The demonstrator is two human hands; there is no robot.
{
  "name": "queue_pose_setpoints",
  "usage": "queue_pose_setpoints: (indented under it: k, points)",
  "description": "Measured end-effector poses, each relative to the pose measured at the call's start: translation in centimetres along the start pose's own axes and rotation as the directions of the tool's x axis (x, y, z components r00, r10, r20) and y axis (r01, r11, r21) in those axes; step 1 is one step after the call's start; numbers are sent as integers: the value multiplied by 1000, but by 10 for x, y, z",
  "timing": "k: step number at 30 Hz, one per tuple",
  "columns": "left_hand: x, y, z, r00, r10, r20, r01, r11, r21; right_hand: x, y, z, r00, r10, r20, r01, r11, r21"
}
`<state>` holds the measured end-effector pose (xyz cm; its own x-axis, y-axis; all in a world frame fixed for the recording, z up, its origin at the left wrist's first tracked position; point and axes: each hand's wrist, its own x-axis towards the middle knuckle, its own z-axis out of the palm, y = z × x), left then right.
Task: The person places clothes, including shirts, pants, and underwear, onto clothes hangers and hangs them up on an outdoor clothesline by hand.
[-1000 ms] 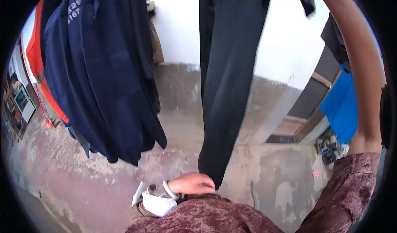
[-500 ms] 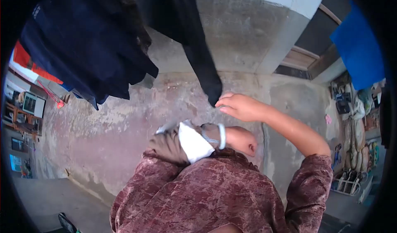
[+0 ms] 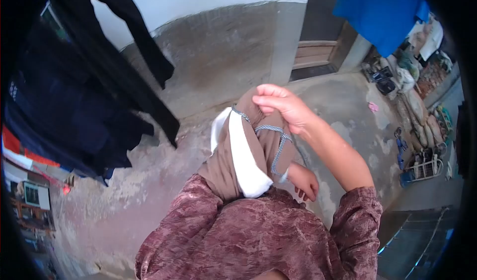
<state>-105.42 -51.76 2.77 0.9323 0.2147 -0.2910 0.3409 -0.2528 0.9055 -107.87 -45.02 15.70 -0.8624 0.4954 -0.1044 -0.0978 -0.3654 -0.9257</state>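
A brown garment (image 3: 223,175) with a broad white band and a grey braided cord lies draped over my left forearm. My right hand (image 3: 280,104) pinches the upper fold of this garment between thumb and fingers. Below the cloth, my left hand (image 3: 304,181) comes out to the right, its fingers loosely bent and slightly apart, holding nothing. The garment hides most of the left forearm. To the left of both hands hang black trousers (image 3: 134,76), their lower ends apart from my hands.
Dark blue clothes (image 3: 74,116) hang at the left, and a blue cloth (image 3: 380,14) at the upper right. A worn concrete floor (image 3: 124,210) spreads below. Along the right wall stand sacks (image 3: 416,108) and a white rack (image 3: 425,170). A doorway (image 3: 318,36) opens in the far wall.
My right hand has left the black trouser end and now grips the brown garment over my left arm. The view has turned right, so the hanging clothes sit farther left.
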Motion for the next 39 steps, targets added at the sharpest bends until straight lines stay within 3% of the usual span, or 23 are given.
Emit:
queue_pose_setpoints:
  k: [1, 4, 6, 9, 10, 15, 17, 19, 20, 21, 22, 23, 25, 26, 27, 29, 31, 32, 33, 35, 36, 38, 39]
  points:
    - [-8, -3, -9, 999, 19, -32, -20, 999, -31, -10, -21, 1, 993, -115, -32, 113, 991, -65]
    - [-49, -14, -36, 972, 95, -213, -122, 985, -118, -49, -68, -8, 970, -241, -32, 224, 937, -270]
    - [-78, -16, -57, 899, 172, -402, -244, 960, -134, -73, -93, -16, 963, -264, -59, 238, 930, -279]
    - [-122, -16, -89, 664, 299, -685, -428, 903, -21, -103, -112, -27, 885, -377, -275, 270, 894, -357]
    - [-136, -15, -100, 572, 352, -741, -462, 885, 63, -109, -118, -40, 901, -360, -241, 263, 897, -357]
    - [-181, -10, -134, 148, 663, -734, -505, 689, 520, -116, -128, -66, 964, -236, -125, 171, 905, -389]
    - [-201, -17, -158, 37, 832, -553, -432, 513, 742, -116, -134, -73, 982, -188, -34, 122, 757, -642]
    - [-215, 8, -147, 19, 898, -439, -388, 411, 825, -117, -145, -58, 989, -147, 17, 120, 723, -680]
    - [-214, 59, -104, -187, 677, -712, -297, 651, 698, -121, -156, -42, 991, -132, -6, 52, 432, -900]
    - [-214, 86, -79, -401, 355, -845, -269, 836, 479, -122, -164, -31, 991, -125, -39, -28, 85, -996]
    - [-218, 53, -100, -37, 277, -960, -418, 869, 267, -122, -165, -29, 981, -194, -17, -27, -47, -999]
    - [-223, 57, -103, -27, 279, -960, -418, 869, 264, -120, -166, -31, 979, -200, -25, -34, -42, -999]
    - [-232, 73, -117, 451, 551, -703, -827, 554, -97, -114, -165, -43, 920, -342, 191, 101, -265, -959]
    - [-235, 82, -118, 453, 528, -718, -732, 680, 38, -112, -168, -45, 918, -342, 200, 87, -319, -944]
    - [-240, 82, -121, 488, 527, -696, -731, 683, 5, -113, -171, -43, 910, -358, 211, 78, -352, -933]
    - [-252, 81, -130, 450, 362, -816, -478, 870, 123, -117, -173, -51, 919, -317, 232, 54, -483, -874]
    - [-262, 83, -141, 402, 291, -868, -439, 893, 96, -126, -178, -51, 917, -324, 234, 45, -499, -865]
    - [-269, 83, -149, 386, 344, -856, -363, 909, 202, -128, -180, -49, 914, -311, 261, 61, -530, -846]
    - [-275, 83, -159, 399, 426, -812, -234, 904, 359, -130, -179, -49, 915, -316, 251, 54, -520, -852]
    - [-278, 96, -164, 414, 393, -821, -38, 909, 416, -133, -183, -48, 900, -290, 325, 113, -566, -817]
    - [-278, 105, -166, 420, 395, -817, -38, 907, 419, -135, -185, -48, 890, -293, 350, 120, -590, -798]
    - [-277, 119, -170, 519, 188, -834, 494, 731, 471, -136, -191, -53, 855, -327, 402, 108, -646, -756]
    - [-274, 120, -176, 524, 185, -832, 490, 733, 472, -134, -195, -55, 819, -347, 457, 99, -700, -708]
